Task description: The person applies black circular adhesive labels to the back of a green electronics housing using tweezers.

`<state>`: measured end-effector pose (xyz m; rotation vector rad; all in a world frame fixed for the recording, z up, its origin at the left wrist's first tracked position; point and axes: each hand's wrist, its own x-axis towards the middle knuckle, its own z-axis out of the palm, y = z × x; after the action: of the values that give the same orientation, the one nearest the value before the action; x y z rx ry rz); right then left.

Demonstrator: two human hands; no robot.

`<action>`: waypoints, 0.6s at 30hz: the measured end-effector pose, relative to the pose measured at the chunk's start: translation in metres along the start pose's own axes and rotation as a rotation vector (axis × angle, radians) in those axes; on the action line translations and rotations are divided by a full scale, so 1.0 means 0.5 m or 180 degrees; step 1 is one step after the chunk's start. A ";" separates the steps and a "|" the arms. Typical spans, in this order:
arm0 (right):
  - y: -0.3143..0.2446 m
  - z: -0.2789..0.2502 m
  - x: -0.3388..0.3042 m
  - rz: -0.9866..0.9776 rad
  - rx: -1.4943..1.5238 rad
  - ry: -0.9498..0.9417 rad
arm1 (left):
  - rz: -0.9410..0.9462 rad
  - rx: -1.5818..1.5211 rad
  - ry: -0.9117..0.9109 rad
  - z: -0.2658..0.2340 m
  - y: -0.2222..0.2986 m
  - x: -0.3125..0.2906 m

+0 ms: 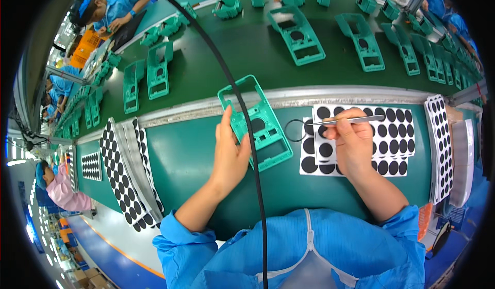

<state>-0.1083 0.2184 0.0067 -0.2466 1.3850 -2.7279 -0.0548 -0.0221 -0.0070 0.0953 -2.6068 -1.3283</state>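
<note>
My left hand (230, 157) is closed on the edge of a green plastic housing (270, 120), which it holds tilted over the bench. The housing has a large rectangular window at each end and a round hole in the middle. In my right hand (355, 140) a pair of metal tweezers (367, 119) is pinched, pointing left. At their tips hangs a thin black ring (295, 120), just right of the housing and apart from it. Beneath my right hand lie white sheets with black round stickers (396, 146). A black cable crosses in front of the housing and hides a strip of it.
More dotted sheets (119, 173) lie at the left, and another stack (439, 150) at the right. Beyond a metal rail (319, 96), a green conveyor (216, 57) carries several green housings (299, 36). Across it, a person in blue (121, 3) works.
</note>
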 end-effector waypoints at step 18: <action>0.083 0.060 -0.056 0.0110 -0.0713 -0.0186 | 0.2036 0.1809 -0.0361 -0.071 0.008 0.001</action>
<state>-0.0761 0.1738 -0.0126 -0.3093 1.6617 -2.5158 -0.0476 -0.0481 0.0165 -0.6794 -2.6694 -0.3804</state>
